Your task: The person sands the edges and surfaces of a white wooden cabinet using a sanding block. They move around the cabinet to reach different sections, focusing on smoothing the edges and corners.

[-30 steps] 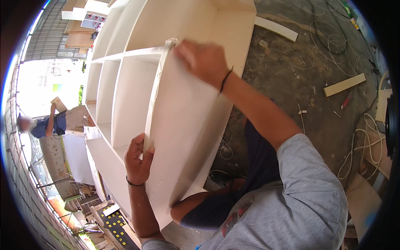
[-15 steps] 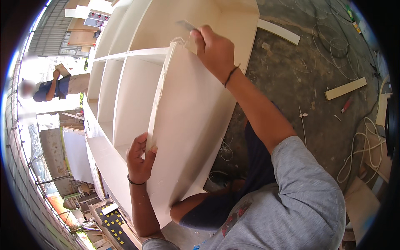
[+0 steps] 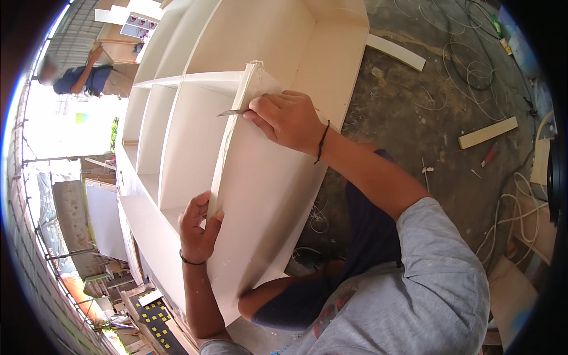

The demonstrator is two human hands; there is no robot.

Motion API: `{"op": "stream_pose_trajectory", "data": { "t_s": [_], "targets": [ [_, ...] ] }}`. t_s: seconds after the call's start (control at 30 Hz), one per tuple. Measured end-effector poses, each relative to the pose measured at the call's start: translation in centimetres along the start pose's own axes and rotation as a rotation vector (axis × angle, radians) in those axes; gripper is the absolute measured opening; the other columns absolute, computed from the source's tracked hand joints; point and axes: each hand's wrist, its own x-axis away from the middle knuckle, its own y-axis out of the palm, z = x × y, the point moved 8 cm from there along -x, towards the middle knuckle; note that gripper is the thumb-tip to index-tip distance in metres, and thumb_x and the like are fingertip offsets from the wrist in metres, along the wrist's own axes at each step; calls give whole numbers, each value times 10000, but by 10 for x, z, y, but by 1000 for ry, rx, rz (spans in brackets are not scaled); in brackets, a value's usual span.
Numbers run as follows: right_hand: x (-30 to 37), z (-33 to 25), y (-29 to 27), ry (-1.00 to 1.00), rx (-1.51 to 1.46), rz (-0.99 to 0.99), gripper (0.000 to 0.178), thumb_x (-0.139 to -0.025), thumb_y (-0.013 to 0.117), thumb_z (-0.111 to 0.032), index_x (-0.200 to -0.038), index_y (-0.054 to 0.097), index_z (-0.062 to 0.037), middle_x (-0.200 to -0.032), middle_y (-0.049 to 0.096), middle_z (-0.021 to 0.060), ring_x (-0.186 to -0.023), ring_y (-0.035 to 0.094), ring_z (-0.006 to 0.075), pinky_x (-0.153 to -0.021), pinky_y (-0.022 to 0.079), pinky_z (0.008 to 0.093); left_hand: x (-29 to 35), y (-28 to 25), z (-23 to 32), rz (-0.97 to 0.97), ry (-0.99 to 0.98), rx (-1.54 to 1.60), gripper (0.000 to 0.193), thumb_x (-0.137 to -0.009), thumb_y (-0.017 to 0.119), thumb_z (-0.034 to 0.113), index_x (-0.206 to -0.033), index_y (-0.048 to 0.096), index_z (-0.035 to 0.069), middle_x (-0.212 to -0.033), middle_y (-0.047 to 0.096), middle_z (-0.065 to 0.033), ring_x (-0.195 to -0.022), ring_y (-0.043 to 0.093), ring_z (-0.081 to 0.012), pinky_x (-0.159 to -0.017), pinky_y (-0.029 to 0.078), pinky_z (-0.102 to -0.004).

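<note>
A white shelving cabinet (image 3: 201, 130) with several compartments lies in front of me. Along the edge of its near panel (image 3: 266, 171) runs a pale edging strip (image 3: 228, 137), ragged at its far end. My right hand (image 3: 288, 121) is closed around a knife (image 3: 231, 112), whose thin metal blade lies across the strip and points left. The knife's handle is hidden in my fingers. Lower along the same edge, my left hand (image 3: 200, 229) grips the panel, thumb on the near face and fingers on the compartment side.
On the concrete floor at right lie a pale wooden strip (image 3: 488, 132), a red-handled tool (image 3: 489, 155) and loose cords (image 3: 473, 77). A white board (image 3: 396, 52) rests by the cabinet's far end. A person (image 3: 89, 77) stands beyond at left, holding a board.
My right hand has drawn the knife from beyond the panel's far end back toward me, onto the edging strip. My left hand keeps its grip. The person at left has shifted.
</note>
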Motion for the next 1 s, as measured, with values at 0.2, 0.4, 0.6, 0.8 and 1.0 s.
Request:
{"op": "stream_pose_trajectory", "data": {
  "t_s": [0.2, 0.4, 0.6, 0.8, 1.0],
  "targets": [
    [-13, 53, -5, 335, 87, -72, 171, -944, 622, -276, -872, 616, -121, -644, 609, 88, -548, 605, 289, -501, 478, 369, -1, 0, 3, 12, 26, -4, 366, -864, 643, -38, -1210, 536, -85, -978, 707, -108, -890, 670, -138, -780, 519, -270],
    [-17, 54, -5, 288, 143, -52, 147, -927, 631, -244, -864, 606, -114, -707, 635, 63, -550, 608, 286, -482, 471, 380, -5, 2, 8, 0, 40, 14, 349, -854, 644, -38, -1189, 553, -80, -938, 704, -91, -847, 666, -126, -740, 511, -257],
    [-10, 33, -2, 170, 68, -6, 171, -963, 604, -234, -887, 604, -80, -592, 563, 123, -525, 589, 323, -472, 452, 385, -4, 0, 5, -8, 23, 6, 351, -843, 649, -32, -1180, 561, -73, -913, 709, -84, -820, 664, -122, -725, 512, -257],
    [-13, 61, -13, 365, 44, 43, 202, -944, 616, -256, -846, 578, -83, -600, 582, 117, -507, 578, 329, -469, 452, 403, -6, 1, 8, -59, -10, -20, 363, -863, 645, -7, -1205, 543, -72, -980, 700, -94, -903, 654, -133, -814, 510, -285],
    [-10, 67, 1, 446, 58, -68, 212, -965, 599, -248, -868, 582, -60, -626, 582, 127, -517, 579, 313, -482, 449, 379, -6, 1, 12, -8, 44, -9, 361, -824, 645, -28, -1177, 572, -54, -912, 721, -105, -795, 675, -148, -727, 524, -282]
  ]
}}
